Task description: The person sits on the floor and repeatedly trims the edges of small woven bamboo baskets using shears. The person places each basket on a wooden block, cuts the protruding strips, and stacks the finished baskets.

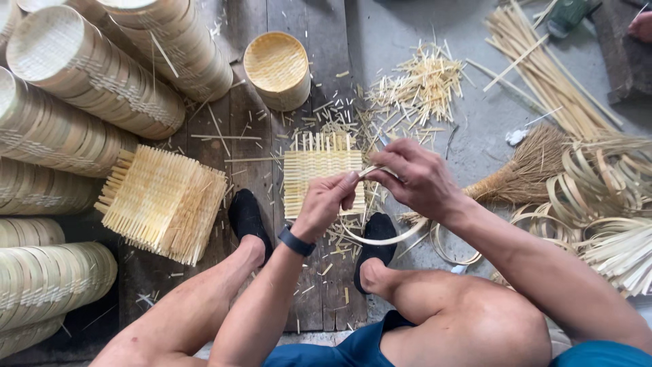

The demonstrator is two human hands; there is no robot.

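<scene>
While between both hands (377, 183): bamboo strip (387, 239).

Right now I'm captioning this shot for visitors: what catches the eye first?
Both hands, left hand and right hand, meet at centre, bending a thin bamboo strip over a small woven mat. Stacked round bamboo baskets fill the left side, a straw broom lies right.

both hands (329, 200) (414, 178) pinch thin bamboo strip (387, 239) above woven mat (319, 170); stacked baskets (81, 75) left.
</scene>
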